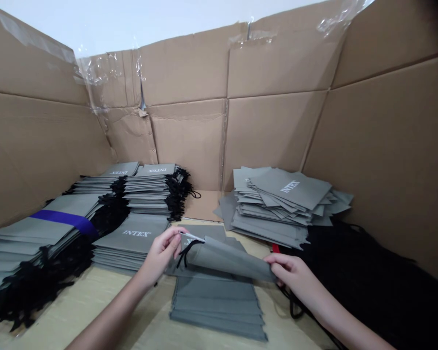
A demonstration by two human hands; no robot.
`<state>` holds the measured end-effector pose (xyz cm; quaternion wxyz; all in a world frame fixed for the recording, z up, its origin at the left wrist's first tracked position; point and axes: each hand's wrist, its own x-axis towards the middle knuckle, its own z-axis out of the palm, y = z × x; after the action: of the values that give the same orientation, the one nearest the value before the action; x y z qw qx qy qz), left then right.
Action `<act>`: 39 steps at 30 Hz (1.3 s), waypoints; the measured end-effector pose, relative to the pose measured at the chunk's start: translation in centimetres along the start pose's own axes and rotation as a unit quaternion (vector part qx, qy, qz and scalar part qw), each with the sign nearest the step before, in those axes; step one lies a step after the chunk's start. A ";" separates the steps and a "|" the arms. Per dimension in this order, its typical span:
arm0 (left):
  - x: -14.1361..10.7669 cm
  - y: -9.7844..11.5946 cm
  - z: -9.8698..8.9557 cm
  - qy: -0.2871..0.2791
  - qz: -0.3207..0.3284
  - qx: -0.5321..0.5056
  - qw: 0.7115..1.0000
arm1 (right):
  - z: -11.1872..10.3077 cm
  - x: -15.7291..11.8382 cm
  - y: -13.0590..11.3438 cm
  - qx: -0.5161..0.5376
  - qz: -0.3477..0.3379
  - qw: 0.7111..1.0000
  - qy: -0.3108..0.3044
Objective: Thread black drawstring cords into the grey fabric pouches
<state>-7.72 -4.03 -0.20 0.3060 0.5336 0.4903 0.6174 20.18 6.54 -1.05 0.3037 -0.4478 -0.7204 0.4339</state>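
Note:
A grey pouch (226, 257) with a black cord at its left end is stretched between my two hands, its surface curled. My left hand (166, 250) pinches the pouch's corner near the cord and part of a white letter. At the opposite end, my right hand (286, 272) grips the edge between thumb and fingers. Beneath the held pouch lie overlapping grey pouches (217, 304) on the pale yellow table (146, 311). Black cord loops hang just below my right hand.
Neat stacks of grey pouches (136, 233) with black cords stand at left, one bundle under a purple band (63, 218). A loose pile of grey pouches (288, 189) sits at back right, beside a black heap (368, 272). Cardboard walls (190, 141) enclose the table.

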 end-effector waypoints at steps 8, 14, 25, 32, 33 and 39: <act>-0.4 -0.4 0.3 0.022 0.007 -0.013 1.000 | 0.1 -0.1 0.0 0.013 0.020 0.999 -0.029; -0.5 -0.6 0.4 0.044 0.065 0.041 0.996 | 0.2 0.0 0.5 0.037 0.054 0.995 -0.070; -1.1 -0.5 0.4 0.050 0.077 0.079 0.993 | 0.3 0.1 0.9 0.038 0.055 0.995 -0.068; -0.4 0.4 -0.1 0.161 0.172 0.029 0.971 | 0.2 0.4 0.8 0.021 0.052 0.997 -0.057; -0.2 0.3 -0.5 0.190 0.183 0.017 0.964 | 0.1 0.5 0.9 0.013 0.048 0.997 -0.053; 0.3 0.4 -3.4 0.002 0.070 -0.016 0.997 | 0.0 1.0 1.6 -0.012 0.031 0.998 -0.047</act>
<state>-11.03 -4.87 0.41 0.2696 0.5605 0.4423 0.6462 20.40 7.82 -2.43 0.2504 -0.4527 -0.7248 0.4549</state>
